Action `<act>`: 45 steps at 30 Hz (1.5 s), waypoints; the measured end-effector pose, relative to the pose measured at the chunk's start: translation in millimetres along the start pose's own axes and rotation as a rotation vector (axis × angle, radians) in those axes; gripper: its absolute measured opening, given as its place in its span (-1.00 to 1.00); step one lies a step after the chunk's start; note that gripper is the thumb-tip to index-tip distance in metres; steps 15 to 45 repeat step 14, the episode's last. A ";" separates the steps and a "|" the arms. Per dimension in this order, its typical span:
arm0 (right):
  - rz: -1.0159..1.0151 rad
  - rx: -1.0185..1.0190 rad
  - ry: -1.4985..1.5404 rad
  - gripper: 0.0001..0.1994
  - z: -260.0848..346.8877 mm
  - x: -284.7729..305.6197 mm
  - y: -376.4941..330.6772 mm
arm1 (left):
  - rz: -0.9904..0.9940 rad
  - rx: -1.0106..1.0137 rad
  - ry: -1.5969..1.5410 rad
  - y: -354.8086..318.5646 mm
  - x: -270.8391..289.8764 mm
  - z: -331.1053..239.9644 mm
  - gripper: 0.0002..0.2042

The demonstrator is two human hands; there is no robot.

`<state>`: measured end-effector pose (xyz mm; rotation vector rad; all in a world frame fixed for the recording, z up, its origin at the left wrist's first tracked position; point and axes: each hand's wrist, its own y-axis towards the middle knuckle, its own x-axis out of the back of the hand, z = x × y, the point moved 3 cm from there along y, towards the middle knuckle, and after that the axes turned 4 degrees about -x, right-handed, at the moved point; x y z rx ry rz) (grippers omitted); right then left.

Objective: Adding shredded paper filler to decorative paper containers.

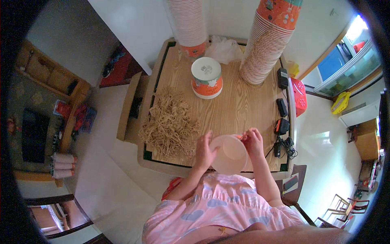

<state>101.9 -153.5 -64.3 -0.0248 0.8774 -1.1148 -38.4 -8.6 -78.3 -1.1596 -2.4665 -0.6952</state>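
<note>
A white-lined paper bucket [230, 162] is tipped at the table's near edge, its open mouth facing me. My left hand [206, 150] is closed on its left rim, thumb over the inside. At the bucket's far right side, my right hand [254, 143] has bent fingers against the orange outer wall; the fingertips are partly hidden. Left of my hands lies a loose heap of tan twine [168, 124]. Farther back, an orange-and-green paper bucket [206, 83] stands upside down, with a small clear or grey piece on its base.
A tall leaning stack of paper buckets [266, 46] rises at the back right, another stack [188, 28] at the back left. Between them lies a clear plastic bag [224, 49]. Black adapters [281, 126] and cables line the right edge. A cardboard box [132, 112] adjoins the left edge.
</note>
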 end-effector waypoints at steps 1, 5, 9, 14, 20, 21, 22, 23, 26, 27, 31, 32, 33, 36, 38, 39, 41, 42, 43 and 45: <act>-0.023 0.002 0.023 -0.95 0.1 3.7 2.9 | -0.058 0.131 -0.031 -8.7 0.2 18.6 -0.29; -0.118 -0.023 0.203 -0.94 -17.4 30.5 10.7 | 0.038 0.230 -0.082 -45.2 -21.9 53.8 -0.34; -0.076 -0.081 0.326 -0.96 -21.7 47.7 14.3 | 0.128 0.328 -0.048 -52.2 -19.9 64.6 -0.56; -0.010 0.153 0.153 -0.87 44.9 46.3 12.7 | 0.284 0.089 0.260 3.6 16.6 30.7 -0.68; -0.010 0.153 0.153 -0.87 44.9 46.3 12.7 | 0.284 0.089 0.260 3.6 16.6 30.7 -0.68; -0.010 0.153 0.153 -0.87 44.9 46.3 12.7 | 0.284 0.089 0.260 3.6 16.6 30.7 -0.68; -0.010 0.153 0.153 -0.87 44.9 46.3 12.7 | 0.284 0.089 0.260 3.6 16.6 30.7 -0.68; -0.010 0.153 0.153 -0.87 44.9 46.3 12.7 | 0.284 0.089 0.260 3.6 16.6 30.7 -0.68; -0.010 0.153 0.153 -0.87 44.9 46.3 12.7 | 0.284 0.089 0.260 3.6 16.6 30.7 -0.68; -0.010 0.153 0.153 -0.87 44.9 46.3 12.7 | 0.284 0.089 0.260 3.6 16.6 30.7 -0.68; -0.010 0.153 0.153 -0.87 44.9 46.3 12.7 | 0.284 0.089 0.260 3.6 16.6 30.7 -0.68; -0.010 0.153 0.153 -0.87 44.9 46.3 12.7 | 0.284 0.089 0.260 3.6 16.6 30.7 -0.68; -0.010 0.153 0.153 -0.87 44.9 46.3 12.7 | 0.284 0.089 0.260 3.6 16.6 30.7 -0.68; -0.010 0.153 0.153 -0.87 44.9 46.3 12.7 | 0.284 0.089 0.260 3.6 16.6 30.7 -0.68; -0.010 0.153 0.153 -0.87 44.9 46.3 12.7 | 0.284 0.089 0.260 3.6 16.6 30.7 -0.68; -0.010 0.153 0.153 -0.87 44.9 46.3 12.7 | 0.284 0.089 0.260 3.6 16.6 30.7 -0.68; -0.010 0.153 0.153 -0.87 44.9 46.3 12.7 | 0.284 0.089 0.260 3.6 16.6 30.7 -0.68; -0.010 0.153 0.153 -0.87 44.9 46.3 12.7 | 0.284 0.089 0.260 3.6 16.6 30.7 -0.68; -0.010 0.153 0.153 -0.87 44.9 46.3 12.7 | 0.284 0.089 0.260 3.6 16.6 30.7 -0.68; -0.010 0.153 0.153 -0.87 44.9 46.3 12.7 | 0.284 0.089 0.260 3.6 16.6 30.7 -0.68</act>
